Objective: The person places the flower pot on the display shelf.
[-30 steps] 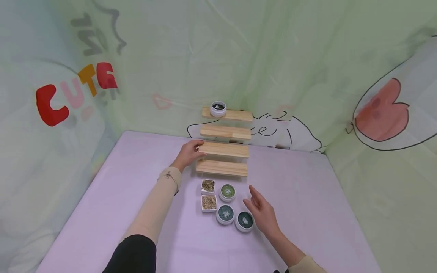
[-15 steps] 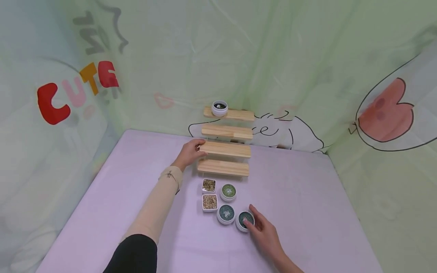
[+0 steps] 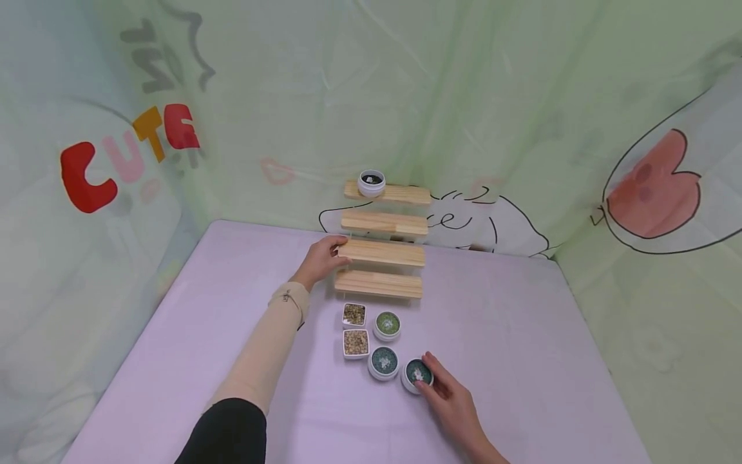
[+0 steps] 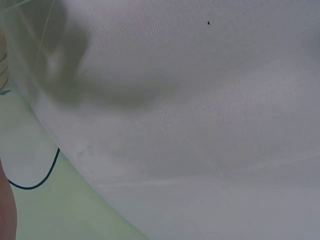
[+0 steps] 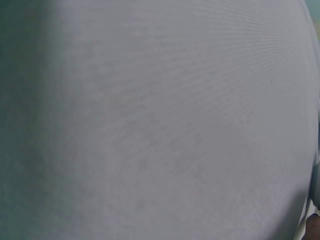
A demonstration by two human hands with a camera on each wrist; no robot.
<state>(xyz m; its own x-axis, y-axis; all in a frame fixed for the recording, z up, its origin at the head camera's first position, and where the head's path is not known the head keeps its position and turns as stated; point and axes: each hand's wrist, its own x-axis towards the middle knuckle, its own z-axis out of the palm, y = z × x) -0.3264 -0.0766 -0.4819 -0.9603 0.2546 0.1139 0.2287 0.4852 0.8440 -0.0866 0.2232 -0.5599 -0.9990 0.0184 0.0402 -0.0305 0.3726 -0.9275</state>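
My left hand (image 3: 321, 261) grips the left end of a tiered wooden display stand (image 3: 381, 252), fingers at the back of one board and thumb at its front. My right hand (image 3: 453, 403) pinches a small round white pot (image 3: 417, 376) filled with dark green, whitish bits in its middle, thumb at the near rim and fingers at the far right side. Left of it stands a similar pot with blue-green filling (image 3: 383, 363). Farther back is a pot with lighter green filling (image 3: 387, 325). The wrist views show mostly cloth, with only slivers of the hands at their edges.
Two square white pots, one with tan pebbles (image 3: 355, 344) and one with darker gravel (image 3: 354, 314), stand before the stand. Another round white pot (image 3: 371, 184) sits on the top board's left part. A pale lilac cloth (image 3: 498, 309) covers the table; printed green curtain (image 3: 522, 129) encloses it.
My right hand has moved down to the dark green pot and closed its thumb and fingers on it. My left hand keeps its hold on the stand.
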